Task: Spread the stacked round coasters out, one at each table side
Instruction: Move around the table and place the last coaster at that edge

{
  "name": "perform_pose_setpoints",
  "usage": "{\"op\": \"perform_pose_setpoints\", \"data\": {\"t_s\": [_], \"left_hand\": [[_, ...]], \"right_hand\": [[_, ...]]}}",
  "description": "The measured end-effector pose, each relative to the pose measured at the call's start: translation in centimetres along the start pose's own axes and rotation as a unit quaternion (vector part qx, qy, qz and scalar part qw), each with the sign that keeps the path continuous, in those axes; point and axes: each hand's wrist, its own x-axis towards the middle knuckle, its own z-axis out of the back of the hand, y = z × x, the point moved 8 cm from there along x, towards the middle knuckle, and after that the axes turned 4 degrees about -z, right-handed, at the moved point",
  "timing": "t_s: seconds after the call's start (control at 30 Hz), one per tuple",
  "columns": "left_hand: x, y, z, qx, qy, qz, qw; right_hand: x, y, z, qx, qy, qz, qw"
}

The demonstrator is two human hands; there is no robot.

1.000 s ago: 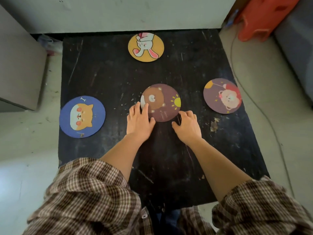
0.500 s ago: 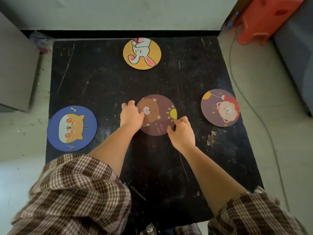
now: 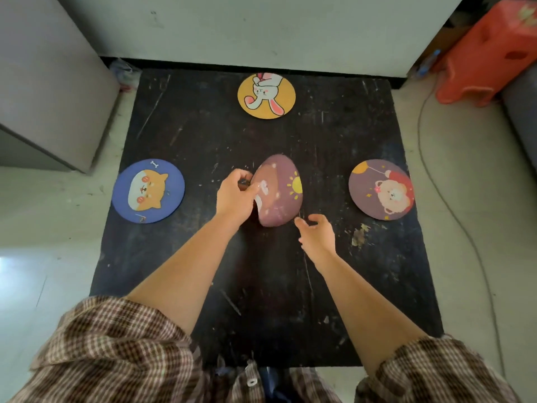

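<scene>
A brown bear coaster [image 3: 283, 190] with a yellow sun is tilted up off the middle of the black table [image 3: 334, 271], blurred by motion. My left hand [image 3: 236, 194] grips its left edge. My right hand [image 3: 316, 235] hovers just below and right of it, fingers apart, holding nothing. Three more round coasters lie flat: a yellow rabbit coaster [image 3: 266, 96] at the far side, a blue dog coaster [image 3: 148, 191] at the left side, and a purple bear-with-balloon coaster [image 3: 381, 189] at the right side.
A grey cabinet [image 3: 49, 82] stands left of the table. An orange plastic stool [image 3: 488, 50] sits on the floor at the far right, and a cable [image 3: 453, 210] runs along the floor beside the table's right edge. My plaid sleeves fill the near edge.
The brown bear coaster lay flat under both hands; now my left hand has lifted it by its left edge, and my right hand has let go and drawn back.
</scene>
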Motion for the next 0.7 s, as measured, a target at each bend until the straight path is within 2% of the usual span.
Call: {"op": "perform_pose_setpoints", "data": {"t_s": [0.07, 0.13, 0.2, 0.33, 0.53, 0.7], "left_hand": [[-2.1, 1.2, -0.3, -0.129, -0.011, 0.071, 0.989], [-4.7, 2.9, -0.8, -0.193, -0.026, 0.131, 0.972], [-6.9, 4.7, -1.3, -0.229, -0.033, 0.176, 0.957], [-12.3, 8.4, -2.2, -0.253, -0.046, 0.229, 0.939], [-18.9, 12.7, -2.8, -0.280, -0.068, 0.272, 0.918], [-22.0, 14.7, -1.3, -0.225, -0.089, 0.292, 0.925]], "right_hand": [[-1.1, -1.4, -0.8, 0.094, 0.067, -0.070, 0.991], [-2.6, -2.4, -1.6, 0.175, 0.135, -0.119, 0.968], [-3.0, -2.9, -1.3, 0.204, 0.138, -0.120, 0.962], [-3.3, -4.5, 1.0, 0.102, 0.092, -0.070, 0.988], [-4.9, -8.1, 1.2, 0.008, 0.169, -0.043, 0.985], [-6.4, -10.6, 1.6, -0.039, 0.169, -0.027, 0.984]]}}
